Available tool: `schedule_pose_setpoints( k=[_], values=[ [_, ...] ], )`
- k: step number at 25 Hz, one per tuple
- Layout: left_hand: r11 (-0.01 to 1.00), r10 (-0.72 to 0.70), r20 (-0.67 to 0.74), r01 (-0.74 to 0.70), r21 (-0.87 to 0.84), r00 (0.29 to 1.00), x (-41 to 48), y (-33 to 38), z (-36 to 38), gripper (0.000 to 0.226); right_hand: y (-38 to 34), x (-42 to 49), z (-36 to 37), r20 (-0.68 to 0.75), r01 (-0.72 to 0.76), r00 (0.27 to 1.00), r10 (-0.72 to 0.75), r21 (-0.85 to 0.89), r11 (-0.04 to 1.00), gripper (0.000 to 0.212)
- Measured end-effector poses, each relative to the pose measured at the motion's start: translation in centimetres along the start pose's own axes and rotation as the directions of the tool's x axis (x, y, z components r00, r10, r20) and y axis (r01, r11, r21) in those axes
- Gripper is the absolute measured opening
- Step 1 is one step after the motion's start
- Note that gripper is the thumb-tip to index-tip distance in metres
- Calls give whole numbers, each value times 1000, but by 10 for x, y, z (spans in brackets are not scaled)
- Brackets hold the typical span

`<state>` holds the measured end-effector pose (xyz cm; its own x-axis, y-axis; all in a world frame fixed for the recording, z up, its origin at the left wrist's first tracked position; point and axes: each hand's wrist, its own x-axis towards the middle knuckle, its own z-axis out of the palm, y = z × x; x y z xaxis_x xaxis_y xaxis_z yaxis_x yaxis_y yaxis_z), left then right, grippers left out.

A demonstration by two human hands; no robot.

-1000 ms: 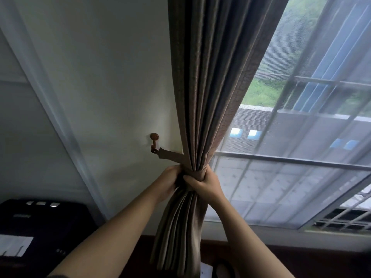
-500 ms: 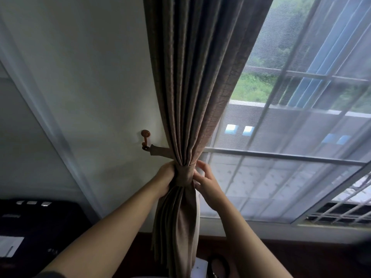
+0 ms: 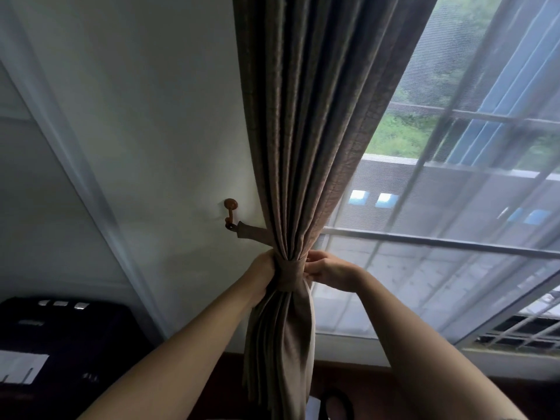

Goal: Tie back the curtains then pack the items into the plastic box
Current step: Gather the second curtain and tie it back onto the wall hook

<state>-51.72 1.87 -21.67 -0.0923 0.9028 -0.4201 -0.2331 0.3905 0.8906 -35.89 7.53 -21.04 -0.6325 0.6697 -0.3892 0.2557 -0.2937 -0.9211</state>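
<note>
At the left edge of the window [image 3: 454,262], the brown curtain [image 3: 303,147] hangs gathered into 1 narrow bundle, cinched at its waist by a matching fabric tieback [image 3: 291,275]. The tieback's tail runs up and left to a brown wall hook [image 3: 231,211] on the pale wall [image 3: 145,116]. The hook stands apart from the curtain's left fold, with bare wall around it.

The left grip [image 3: 263,275] is clenched around the bundle's left side at the band, fingers hidden behind the cloth. The right grip [image 3: 330,271] sits just right of the band, fingers curled and pinching its right edge. Right of that hand, sheer screen and glass leave open room. Below the band the curtain flares and falls past the sill [image 3: 348,344]. A black appliance [image 3: 66,338] sits low on the left, well clear of both arms.

1 second ago both hands squeezed the bundle together and hid the band. Half a second ago the right fingers had spread loose beside it. Now that hand has swung out to the right, and the band shows fully across the front.
</note>
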Motion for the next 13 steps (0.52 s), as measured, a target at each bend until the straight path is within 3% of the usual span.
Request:
schedule_pose_setpoints(
  k=[3,5,6,9,11,13],
  values=[
    [996,37,-51,-33,80,998,2,1,6,28,-16,-4,-6,-81,35,995,-64,-318,948,36],
    [984,123,-121,-105,145,985,-1,-1,8,26,-29,-7,-9,-92,48,989,-115,-541,840,55],
    [974,179,-140,-155,166,974,-9,-2,9,27,-33,-9,-10,-94,32,989,-113,-612,790,50],
    [955,242,-192,-198,218,951,-28,-2,15,28,-35,-12,-8,-152,12,974,-165,-697,717,11],
    [952,246,-193,-198,234,950,-34,0,18,28,-28,-12,-5,-179,30,957,-229,-722,691,9],
    [939,254,-193,-195,283,948,-35,3,18,28,-24,-11,0,-151,51,961,-233,-729,683,22]
  ],
)
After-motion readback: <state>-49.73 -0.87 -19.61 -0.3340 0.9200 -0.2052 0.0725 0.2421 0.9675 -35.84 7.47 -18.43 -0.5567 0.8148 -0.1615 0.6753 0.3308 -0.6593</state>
